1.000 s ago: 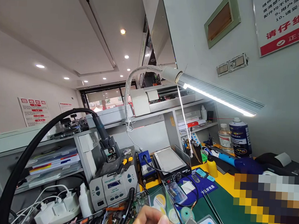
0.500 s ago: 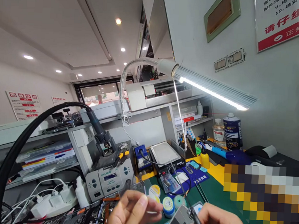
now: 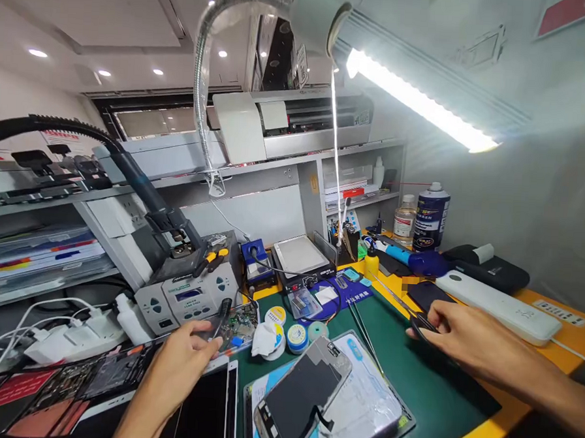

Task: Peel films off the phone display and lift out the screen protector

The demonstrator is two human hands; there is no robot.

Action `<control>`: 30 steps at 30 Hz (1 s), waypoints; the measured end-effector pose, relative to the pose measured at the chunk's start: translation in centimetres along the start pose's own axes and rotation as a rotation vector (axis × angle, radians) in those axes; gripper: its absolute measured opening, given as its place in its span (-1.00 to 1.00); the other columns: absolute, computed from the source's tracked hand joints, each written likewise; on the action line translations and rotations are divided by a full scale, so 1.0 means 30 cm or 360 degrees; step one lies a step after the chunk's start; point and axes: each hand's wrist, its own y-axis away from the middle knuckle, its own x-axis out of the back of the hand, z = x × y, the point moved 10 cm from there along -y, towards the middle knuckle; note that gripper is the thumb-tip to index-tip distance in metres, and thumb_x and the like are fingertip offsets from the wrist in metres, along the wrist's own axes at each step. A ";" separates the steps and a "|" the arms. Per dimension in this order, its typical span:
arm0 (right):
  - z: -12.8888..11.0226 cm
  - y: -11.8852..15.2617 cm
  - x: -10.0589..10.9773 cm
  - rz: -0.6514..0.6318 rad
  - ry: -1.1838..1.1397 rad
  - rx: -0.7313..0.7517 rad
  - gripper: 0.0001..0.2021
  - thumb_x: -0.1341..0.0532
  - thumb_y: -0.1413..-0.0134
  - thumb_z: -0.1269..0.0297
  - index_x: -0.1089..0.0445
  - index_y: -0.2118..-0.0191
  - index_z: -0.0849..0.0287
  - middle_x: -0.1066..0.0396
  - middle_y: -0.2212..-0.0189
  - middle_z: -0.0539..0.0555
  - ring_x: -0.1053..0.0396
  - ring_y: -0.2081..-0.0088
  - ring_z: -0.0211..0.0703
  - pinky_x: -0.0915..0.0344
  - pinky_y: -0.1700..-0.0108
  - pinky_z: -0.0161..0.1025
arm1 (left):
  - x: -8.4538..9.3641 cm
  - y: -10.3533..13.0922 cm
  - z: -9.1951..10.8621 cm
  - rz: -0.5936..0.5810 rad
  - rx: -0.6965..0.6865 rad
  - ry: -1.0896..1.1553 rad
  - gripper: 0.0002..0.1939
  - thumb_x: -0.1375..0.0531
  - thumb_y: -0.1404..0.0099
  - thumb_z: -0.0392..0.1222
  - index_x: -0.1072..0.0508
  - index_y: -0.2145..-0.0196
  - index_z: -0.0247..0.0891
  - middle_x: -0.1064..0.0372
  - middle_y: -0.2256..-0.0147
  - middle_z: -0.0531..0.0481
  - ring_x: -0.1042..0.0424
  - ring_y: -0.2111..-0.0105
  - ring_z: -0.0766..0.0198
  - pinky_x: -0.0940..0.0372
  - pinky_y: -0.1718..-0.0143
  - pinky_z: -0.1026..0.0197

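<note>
Your left hand [image 3: 181,363] pinches a thin clear sheet [image 3: 218,333]; your right hand [image 3: 456,332] grips black tweezers [image 3: 421,325] over the tabletop [image 3: 411,382]. The sheet looks light and flexible, best held by its edges.

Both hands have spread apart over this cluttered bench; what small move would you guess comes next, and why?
Probably the right hand closes on the dark tool at its fingertips and lifts it toward the phone screen, which lies untouched mid-mat. The left hand is at the circuit-board tray, fingers on something too small to identify.
</note>
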 end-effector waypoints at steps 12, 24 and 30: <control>-0.040 -0.100 -0.127 -0.0513 0.0914 0.0263 -0.77 -0.28 -0.34 0.14 -0.48 0.24 0.23 -0.52 0.30 0.03 -0.51 0.29 -0.15 -0.47 0.20 -0.14 | -0.177 0.153 0.353 -0.0256 -0.0820 -0.1008 -0.63 -0.02 -0.43 -0.07 -0.58 0.01 -0.08 -0.40 0.01 -0.12 -0.40 -0.05 0.02 -0.31 -0.08 0.08; -0.035 -0.144 -0.130 -0.0522 0.0982 0.0379 -0.76 -0.27 -0.35 0.15 -0.46 0.03 0.22 -0.52 0.11 0.10 -0.52 0.14 -0.05 -0.49 0.08 -0.02 | -0.480 0.136 0.425 -0.0863 -0.1192 -0.1179 -0.90 -0.27 -0.38 -0.16 -0.54 0.24 -0.24 -0.48 0.10 -0.05 -0.46 0.12 0.14 -0.40 0.06 -0.03; -0.064 -0.150 -0.122 -0.0659 0.0947 0.0304 -0.77 -0.29 -0.34 0.18 -0.47 0.03 0.22 -0.52 0.09 0.10 -0.53 0.13 -0.04 -0.50 0.08 -0.03 | -0.397 0.111 0.410 -0.0911 -0.0800 -0.0815 -0.82 -0.25 -0.40 -0.14 -0.54 0.32 -0.28 -0.52 0.28 0.03 -0.50 0.27 0.21 -0.41 0.15 0.05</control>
